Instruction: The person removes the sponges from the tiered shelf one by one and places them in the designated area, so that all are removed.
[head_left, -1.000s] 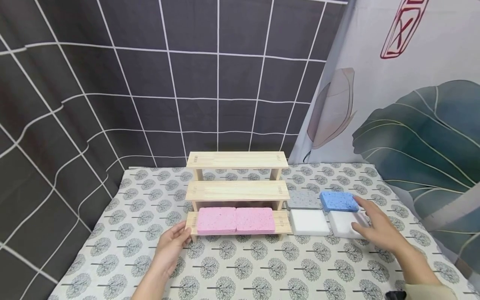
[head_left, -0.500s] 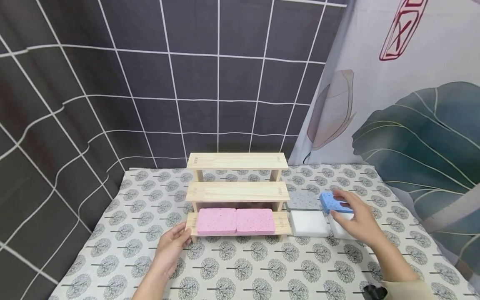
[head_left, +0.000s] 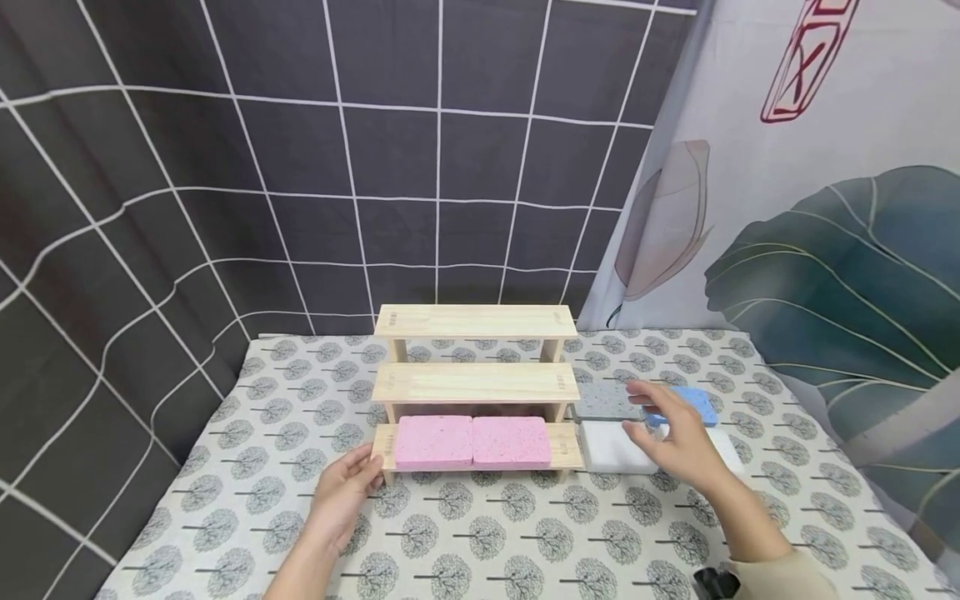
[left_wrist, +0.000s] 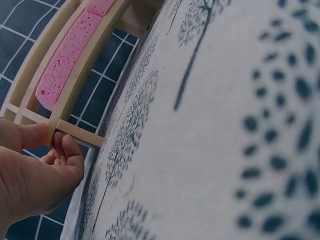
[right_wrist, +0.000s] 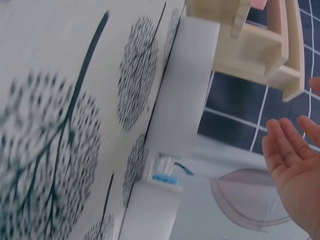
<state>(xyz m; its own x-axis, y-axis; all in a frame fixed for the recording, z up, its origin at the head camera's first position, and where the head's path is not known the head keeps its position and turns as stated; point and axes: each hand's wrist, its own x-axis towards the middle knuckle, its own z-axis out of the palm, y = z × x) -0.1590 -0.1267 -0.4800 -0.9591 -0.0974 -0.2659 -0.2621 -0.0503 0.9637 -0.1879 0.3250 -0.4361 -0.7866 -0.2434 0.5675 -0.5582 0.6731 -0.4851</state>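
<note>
A three-step wooden rack (head_left: 475, 382) stands on the cloth, with two pink sponges (head_left: 433, 442) side by side on its lowest step. My left hand (head_left: 337, 498) grips the left end of that step; the left wrist view shows the thumb on top and curled fingers below the board (left_wrist: 67, 95). My right hand (head_left: 678, 442), holding nothing, hovers with spread, slightly bent fingers over the sponges right of the rack. Beneath and around it lie a grey sponge (head_left: 606, 401), a partly hidden blue sponge (head_left: 697, 403), a white sponge (head_left: 611, 450) and another white sponge (head_left: 726, 452), also partly covered.
The table wears a tree-print cloth (head_left: 517, 542). Behind it hangs a dark curtain (head_left: 390, 158) with white grid lines, and at the right a pale curtain (head_left: 750, 192) printed with large leaves.
My right hand has moved left, from beside the blue sponge to above the grey and left white sponges. The left hand has stayed on the rack, and the sponges have not moved.
</note>
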